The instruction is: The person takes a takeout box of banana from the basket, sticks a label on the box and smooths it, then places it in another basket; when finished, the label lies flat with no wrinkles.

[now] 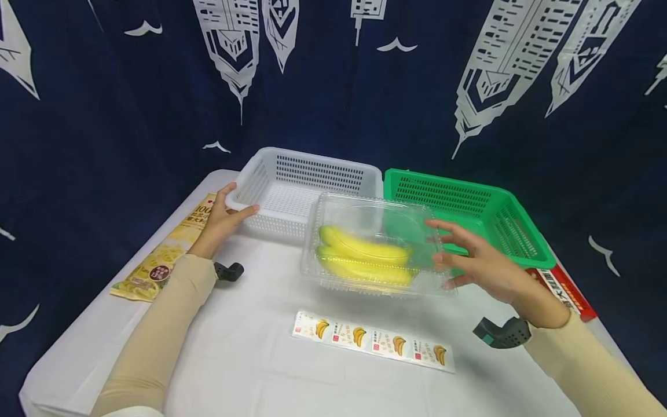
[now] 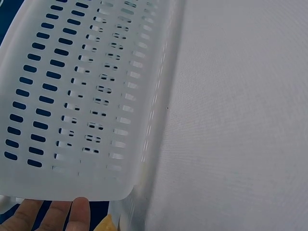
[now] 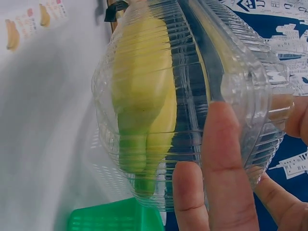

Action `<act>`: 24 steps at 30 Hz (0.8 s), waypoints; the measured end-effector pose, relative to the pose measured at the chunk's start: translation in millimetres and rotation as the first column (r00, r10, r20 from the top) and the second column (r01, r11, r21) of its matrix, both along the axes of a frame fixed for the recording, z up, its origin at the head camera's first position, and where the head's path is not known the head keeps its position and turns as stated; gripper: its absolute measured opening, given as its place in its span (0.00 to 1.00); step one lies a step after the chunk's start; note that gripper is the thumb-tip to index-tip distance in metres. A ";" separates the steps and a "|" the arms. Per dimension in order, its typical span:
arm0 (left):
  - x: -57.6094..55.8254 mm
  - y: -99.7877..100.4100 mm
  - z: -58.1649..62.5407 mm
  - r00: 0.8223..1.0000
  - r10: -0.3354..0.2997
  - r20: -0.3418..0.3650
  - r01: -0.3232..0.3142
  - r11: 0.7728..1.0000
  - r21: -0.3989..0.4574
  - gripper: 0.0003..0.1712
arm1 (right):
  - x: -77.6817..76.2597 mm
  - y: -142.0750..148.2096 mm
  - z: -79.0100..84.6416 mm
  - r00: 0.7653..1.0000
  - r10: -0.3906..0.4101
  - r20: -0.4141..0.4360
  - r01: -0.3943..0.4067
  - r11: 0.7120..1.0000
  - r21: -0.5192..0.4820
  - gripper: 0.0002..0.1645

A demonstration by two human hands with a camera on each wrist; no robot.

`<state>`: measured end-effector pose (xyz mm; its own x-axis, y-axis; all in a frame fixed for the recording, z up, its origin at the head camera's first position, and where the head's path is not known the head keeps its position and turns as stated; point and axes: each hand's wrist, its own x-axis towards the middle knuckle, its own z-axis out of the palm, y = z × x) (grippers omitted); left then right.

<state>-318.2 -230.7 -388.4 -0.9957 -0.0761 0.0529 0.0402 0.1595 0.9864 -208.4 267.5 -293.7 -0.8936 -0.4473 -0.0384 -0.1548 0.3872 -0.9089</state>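
At the back of the table, my left hand (image 1: pixel 223 219) grips the near-left corner of a white plastic basket (image 1: pixel 318 157), thumb over the rim. The left wrist view shows fingertips (image 2: pixel 80 211) at the slotted basket's edge. My right hand (image 1: pixel 479 260) holds the right end of a clear plastic clamshell box (image 1: pixel 325 277), fingers spread around its side. Inside the box lie yellow bananas (image 1: pixel 365 249) with green ends. The box is lifted above the table and overlaps both baskets in the head view. The right wrist view shows fingers (image 3: pixel 226 159) against its ribbed wall.
A green basket (image 1: pixel 448 179) stands right of the white one. A strip of banana stickers (image 1: pixel 372 341) lies in front of the box. The yellow pasta bag (image 1: pixel 161 258) lies at left; a red package (image 1: pixel 573 292) shows near the right edge.
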 end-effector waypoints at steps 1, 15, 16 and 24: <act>0.2 0.3 0.4 1.000 0.002 0.001 -0.002 1.000 0.001 0.58 | 2.5 2.2 -2.4 1.000 0.002 0.001 -0.002 1.000 -0.001 0.42; 0.0 0.5 1.2 1.000 -0.005 0.012 0.005 1.000 0.030 0.59 | 23.4 18.1 -43.5 0.996 -0.060 0.068 0.061 0.998 -0.022 0.41; -0.3 0.6 1.4 1.000 -0.002 0.015 0.002 0.999 0.032 0.59 | 24.4 18.7 -46.0 0.995 -0.064 0.073 0.066 0.998 -0.023 0.41; -0.5 1.4 1.9 1.000 -0.001 0.017 0.001 0.999 0.033 0.58 | 32.1 23.4 -59.2 0.997 -0.058 0.047 0.060 0.996 -0.059 0.42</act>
<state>-318.7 -229.3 -386.4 -0.9965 -0.0765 0.0337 0.0238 0.1268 0.9916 -176.4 290.8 -352.9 -0.9164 -0.3967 -0.0541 -0.0914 0.3389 -0.9364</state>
